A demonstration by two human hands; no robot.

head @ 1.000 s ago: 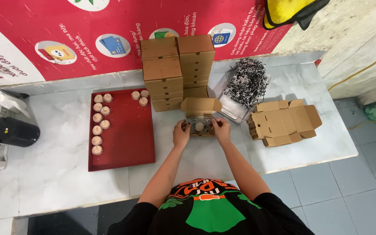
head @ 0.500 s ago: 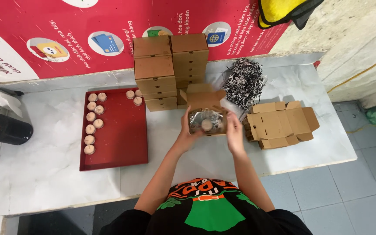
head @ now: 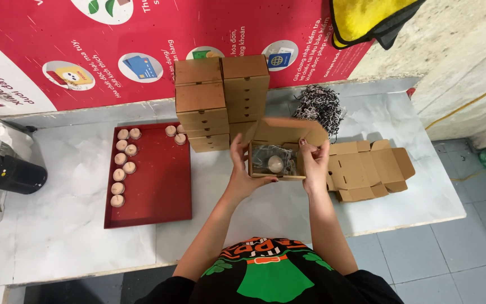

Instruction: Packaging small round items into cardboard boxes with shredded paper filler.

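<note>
Head view looks straight down on a pale marble surface with the person's arms reaching to its middle, a little toward the back edge. Both hands hold a small open cardboard box, lifted just above the surface, its lid flap standing up toward the back. Inside lies a round pale candle bedded in dark shredded paper.

Left hand has its grip pressed on the box's left wall, thumb on the near side and fingers wrapped behind. Right hand pinches the right wall and the front corner of the lid with its fingertips.

To do this step well, as I judge it, the box should stay level so the candle sits centred in the shred, and the side walls should be squeezed only lightly, since thin card buckles. Loose shred strands look likely to catch under the lid, so they want tucking below the rim before the flap comes down.

Near the back edge stands a stack of closed boxes, touching the open one's far side or just behind it; I cannot tell which. A heap of shredded paper lies toward the back right, an unfolded flat box just beside the right hand, and a red tray with more candles toward the left edge.
</note>
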